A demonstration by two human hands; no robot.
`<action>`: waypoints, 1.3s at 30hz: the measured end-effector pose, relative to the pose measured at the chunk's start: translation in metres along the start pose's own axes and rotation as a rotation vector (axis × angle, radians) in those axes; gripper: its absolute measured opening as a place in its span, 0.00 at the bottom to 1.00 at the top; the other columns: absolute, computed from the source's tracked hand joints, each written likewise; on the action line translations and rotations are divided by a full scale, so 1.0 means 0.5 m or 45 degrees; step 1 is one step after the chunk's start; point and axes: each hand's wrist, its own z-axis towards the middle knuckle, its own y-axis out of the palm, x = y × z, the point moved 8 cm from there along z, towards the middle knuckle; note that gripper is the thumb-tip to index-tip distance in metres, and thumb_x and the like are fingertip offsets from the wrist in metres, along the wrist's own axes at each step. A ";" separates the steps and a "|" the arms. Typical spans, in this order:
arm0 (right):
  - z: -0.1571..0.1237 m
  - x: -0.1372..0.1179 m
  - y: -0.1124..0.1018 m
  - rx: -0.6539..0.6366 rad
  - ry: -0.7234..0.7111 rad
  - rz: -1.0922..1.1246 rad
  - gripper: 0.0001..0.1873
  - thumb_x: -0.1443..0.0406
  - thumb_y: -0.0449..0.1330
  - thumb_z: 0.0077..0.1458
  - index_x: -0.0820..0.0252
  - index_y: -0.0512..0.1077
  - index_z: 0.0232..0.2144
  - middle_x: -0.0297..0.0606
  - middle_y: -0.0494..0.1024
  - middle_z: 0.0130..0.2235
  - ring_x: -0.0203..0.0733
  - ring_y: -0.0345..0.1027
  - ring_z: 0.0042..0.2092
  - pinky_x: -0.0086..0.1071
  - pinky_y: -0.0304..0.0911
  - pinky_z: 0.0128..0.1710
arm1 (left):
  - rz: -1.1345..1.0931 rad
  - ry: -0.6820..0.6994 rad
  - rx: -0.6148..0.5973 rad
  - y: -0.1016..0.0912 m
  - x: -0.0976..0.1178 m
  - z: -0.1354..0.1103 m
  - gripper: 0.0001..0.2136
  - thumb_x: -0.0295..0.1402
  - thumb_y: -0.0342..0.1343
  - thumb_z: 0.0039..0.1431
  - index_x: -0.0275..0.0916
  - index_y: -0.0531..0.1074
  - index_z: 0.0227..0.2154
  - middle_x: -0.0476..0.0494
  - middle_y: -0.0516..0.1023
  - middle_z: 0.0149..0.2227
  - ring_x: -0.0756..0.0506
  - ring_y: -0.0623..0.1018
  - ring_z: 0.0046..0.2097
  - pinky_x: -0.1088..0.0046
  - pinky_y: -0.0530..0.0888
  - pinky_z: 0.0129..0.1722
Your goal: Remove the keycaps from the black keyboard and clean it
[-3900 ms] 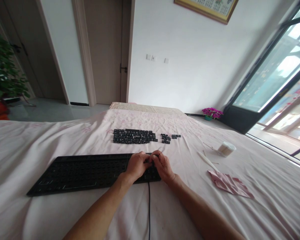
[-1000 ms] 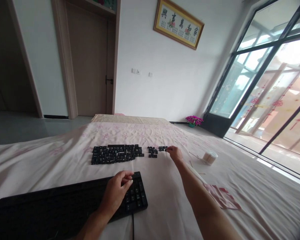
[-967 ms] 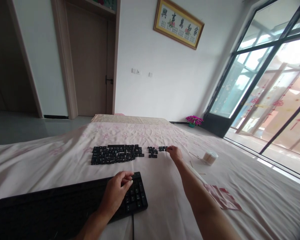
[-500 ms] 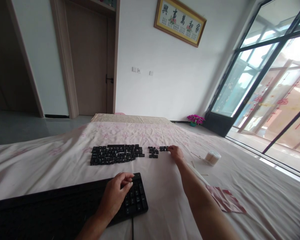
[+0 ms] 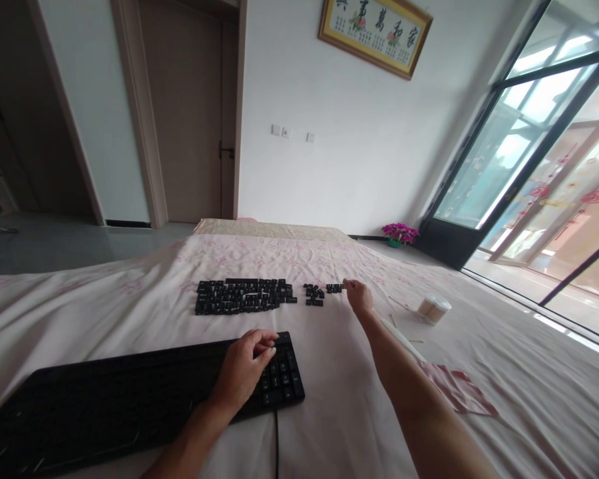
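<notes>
A black keyboard [image 5: 144, 392] lies on the cloth in front of me. Keycaps still sit on its number pad at the right end, while most of the rest looks bare and dark. Over the right part of it rests my left hand [image 5: 247, 366], its fingers curled and thumb against fingertips; whatever they hold, if anything, is hidden. Farther off, loose black keycaps [image 5: 244, 296] lie in keyboard-like rows, with a smaller group [image 5: 314, 293] to their right. My right hand [image 5: 360, 297] reaches out, fingers pinched on a keycap at the right end of a short row [image 5: 333, 288].
A clear round tub of cotton swabs [image 5: 434, 309] stands at the right, with a few loose swabs beside it. Nearer lies a pink cloth [image 5: 459, 389]. The keyboard's cable [image 5: 276, 442] runs toward me. A pale flowered cloth [image 5: 329, 359] covers the surface.
The view has tilted down and shifted slightly left, so everything appears higher and farther right. Both hands stay at nearly the same places relative to the keyboard and keycaps.
</notes>
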 end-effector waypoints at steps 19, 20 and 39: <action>-0.386 -0.274 -0.014 -0.652 -0.451 0.792 0.12 0.59 0.54 0.55 0.62 0.70 0.36 0.38 0.78 0.33 0.34 0.65 0.28 0.23 0.57 0.20 | 0.235 0.197 -0.096 0.014 0.041 -0.022 0.10 0.25 0.52 0.53 0.41 0.75 0.36 0.47 0.77 0.38 0.47 0.76 0.38 0.71 0.71 0.41; -0.388 -0.274 -0.010 -0.653 -0.457 0.796 0.11 0.60 0.55 0.54 0.62 0.71 0.34 0.38 0.78 0.32 0.33 0.65 0.28 0.23 0.57 0.21 | 0.248 0.205 -0.102 0.015 0.042 -0.023 0.10 0.25 0.52 0.53 0.41 0.75 0.36 0.47 0.76 0.38 0.47 0.76 0.38 0.71 0.70 0.41; -0.429 -0.296 0.015 -0.693 -0.744 0.547 0.10 0.61 0.55 0.56 0.58 0.75 0.29 0.33 0.77 0.29 0.34 0.68 0.29 0.26 0.62 0.30 | 0.360 0.230 -0.128 0.023 0.038 -0.024 0.10 0.27 0.50 0.55 0.42 0.75 0.36 0.47 0.75 0.37 0.46 0.74 0.40 0.71 0.69 0.41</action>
